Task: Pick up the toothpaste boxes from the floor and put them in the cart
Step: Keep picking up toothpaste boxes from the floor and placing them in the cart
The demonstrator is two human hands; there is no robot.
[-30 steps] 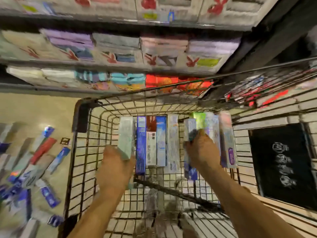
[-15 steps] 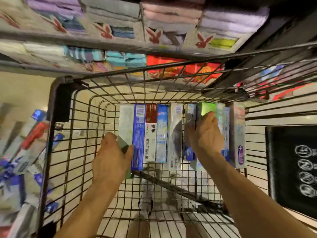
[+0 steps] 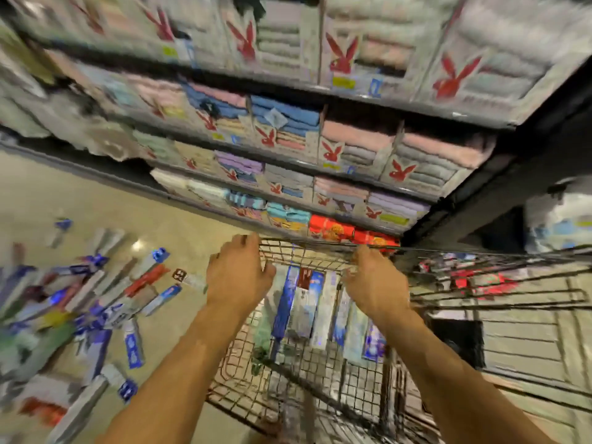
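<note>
Several toothpaste boxes (image 3: 285, 302) already in wire shopping cart (image 3: 307, 251), laid flat side by side, likely to pack tight. Many more loose boxes (image 3: 133, 342) jumbled on tan floor (image 3: 192, 203), left of cart. Left hand (image 3: 238, 277), right hand (image 3: 374, 285) over basket near far rim, empty, fingers relaxed. Long, thin, glossy cardboard; rigid metal grid. Heavy blur.
</note>
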